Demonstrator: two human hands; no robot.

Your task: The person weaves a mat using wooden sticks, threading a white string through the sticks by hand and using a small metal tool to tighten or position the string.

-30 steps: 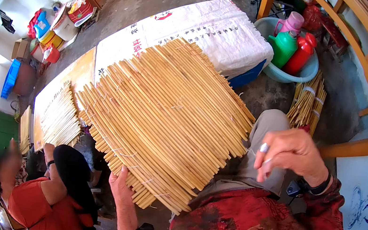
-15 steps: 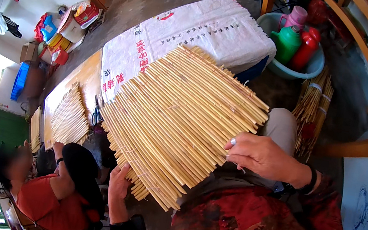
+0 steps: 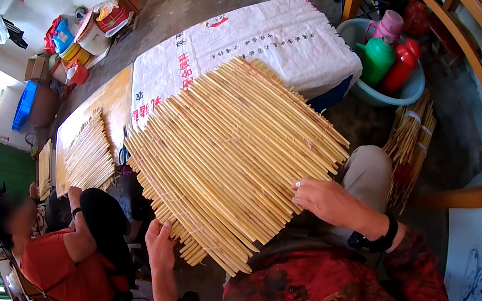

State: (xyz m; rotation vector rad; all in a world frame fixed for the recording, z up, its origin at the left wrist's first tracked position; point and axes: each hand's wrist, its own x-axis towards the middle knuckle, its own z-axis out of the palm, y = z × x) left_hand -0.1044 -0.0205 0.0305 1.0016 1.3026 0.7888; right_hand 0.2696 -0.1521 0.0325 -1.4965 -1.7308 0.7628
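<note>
A mat of straight yellow reed stalks point(image 3: 222, 154), bound with thin thread, lies tilted in front of me, its far part over the white sack cloth point(image 3: 278, 28). At its near left edge, my left hand point(image 3: 162, 246) is closed on the stalk ends, thumb on top. My right hand point(image 3: 336, 203), with a ring and a dark wristband point(image 3: 388, 233), is closed on the mat's right edge, its fingertips pressed to the stalks. Whether it also pinches thread there is hidden. Some more stalk ends show beneath the mat's far and left edges.
To my left, a seated person in red point(image 3: 75, 260) has a hand at another reed mat point(image 3: 91, 153) on the wooden tabletop point(image 3: 116, 88). Scissors point(image 3: 124, 148) lie beside my mat. At the right are a blue basin point(image 3: 359, 90) with flasks, tied reed bundles point(image 3: 407, 144) and a wooden frame point(image 3: 464, 196).
The mat has shifted slightly, its near corner moving to the right. My left hand has come a little lower and my right hand slightly left along the edge. Both still hold the mat.
</note>
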